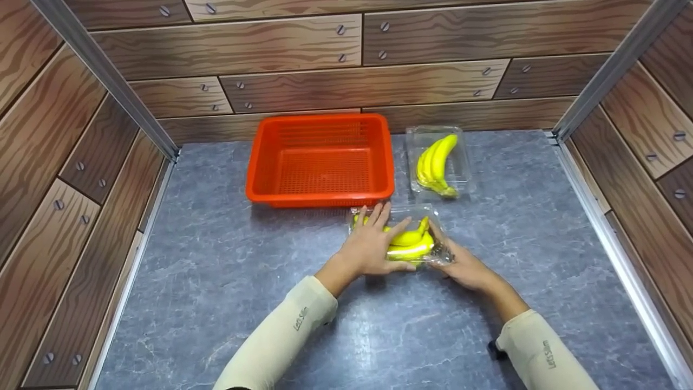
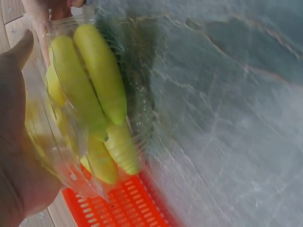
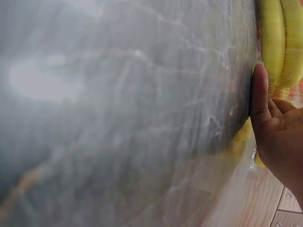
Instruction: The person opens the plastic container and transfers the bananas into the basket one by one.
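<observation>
A clear plastic box (image 1: 403, 211) with yellow bananas (image 1: 410, 242) inside is between both hands, in front of the orange basket. My left hand (image 1: 371, 246) spreads its straight fingers over the box's left part, the thumb at the near edge. In the left wrist view the palm lies along the clear plastic, and the bananas (image 2: 97, 90) show through it. My right hand (image 1: 463, 266) grips the right end of the box. Its thumb (image 3: 260, 90) lies against the near side in the right wrist view; its other fingers are partly hidden.
An orange perforated basket (image 1: 320, 200) stands at the back, left of the hands. Right of it another clear plastic box (image 1: 460, 162) holds bananas (image 1: 436, 162). Wood-patterned walls (image 1: 292, 49) enclose the grey marbled tabletop (image 1: 216, 271) at the back and sides.
</observation>
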{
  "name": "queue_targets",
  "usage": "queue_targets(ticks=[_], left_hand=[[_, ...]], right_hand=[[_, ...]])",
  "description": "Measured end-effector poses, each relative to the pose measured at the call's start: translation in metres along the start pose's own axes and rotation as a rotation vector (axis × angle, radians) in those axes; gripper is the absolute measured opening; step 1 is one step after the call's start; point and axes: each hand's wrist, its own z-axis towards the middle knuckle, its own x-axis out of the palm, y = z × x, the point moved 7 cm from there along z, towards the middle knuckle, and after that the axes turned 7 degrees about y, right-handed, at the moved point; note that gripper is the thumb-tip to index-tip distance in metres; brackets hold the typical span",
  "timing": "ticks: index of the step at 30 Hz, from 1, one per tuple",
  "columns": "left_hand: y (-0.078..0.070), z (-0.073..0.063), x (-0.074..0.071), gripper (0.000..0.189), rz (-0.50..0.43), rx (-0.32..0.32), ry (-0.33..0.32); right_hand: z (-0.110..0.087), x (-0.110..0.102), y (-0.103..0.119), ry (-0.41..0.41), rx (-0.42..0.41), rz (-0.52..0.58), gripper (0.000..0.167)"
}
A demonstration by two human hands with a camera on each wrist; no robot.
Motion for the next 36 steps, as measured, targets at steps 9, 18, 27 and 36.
queue_targets(ticks=[9, 18, 27, 36], left_hand=[[0.016, -0.002, -0.001, 0.103, -0.049, 0.058, 0.003], [0.016, 0.0, -0.001, 0.094, -0.089, 0.074, -0.017], [0.017, 0.0, -0.003, 0.091, -0.081, 0.074, -0.024], [0.018, 0.001, -0.006, 0.087, -0.125, 0.092, -0.053]], right_hand=[[0.002, 0.0, 0.0, 0.018, 0.013, 0.026, 0.093], [-0.001, -0.001, 0.0, 0.002, 0.009, 0.019, 0.094], [-0.002, 0.0, 0.001, 0.009, 0.017, 0.026, 0.095], [-0.001, 0.001, 0.001, 0.003, -0.009, -0.005, 0.093]])
